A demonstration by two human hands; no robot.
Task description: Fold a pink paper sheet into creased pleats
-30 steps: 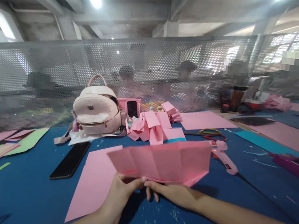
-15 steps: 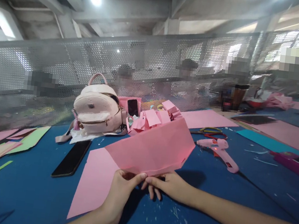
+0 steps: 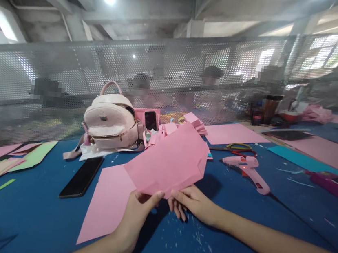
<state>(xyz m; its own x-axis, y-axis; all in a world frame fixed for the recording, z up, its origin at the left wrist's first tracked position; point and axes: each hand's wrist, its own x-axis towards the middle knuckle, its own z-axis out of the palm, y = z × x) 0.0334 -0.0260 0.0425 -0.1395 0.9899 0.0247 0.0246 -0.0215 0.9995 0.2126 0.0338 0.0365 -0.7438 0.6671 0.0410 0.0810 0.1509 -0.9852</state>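
Observation:
Both hands hold up a pink paper sheet (image 3: 171,159) with folded edges, raised above the blue table. My left hand (image 3: 138,213) pinches its lower edge, thumb on the near face. Close beside it, my right hand (image 3: 196,203) grips the same edge between thumb and fingers, its other fingers curled below. Under and left of my left hand lies a flat pink sheet (image 3: 105,205). A pink glue gun (image 3: 249,171) with a small red light rests to the right, its cord running toward the lower right. Behind the held paper is a pile of pink paper strips (image 3: 168,130).
A pale backpack (image 3: 110,123) stands at the back, with a black phone (image 3: 81,177) in front of it. Scissors (image 3: 237,149), a teal sheet (image 3: 300,161) and a purple tool (image 3: 331,185) lie right. Coloured papers (image 3: 34,157) lie left. A perforated screen (image 3: 171,61) crosses behind, with people beyond.
The held pink paper has turned and tilted, its right end drawing inward and left. My right hand has shifted slightly right along the lower edge; my left hand stays nearly in place.

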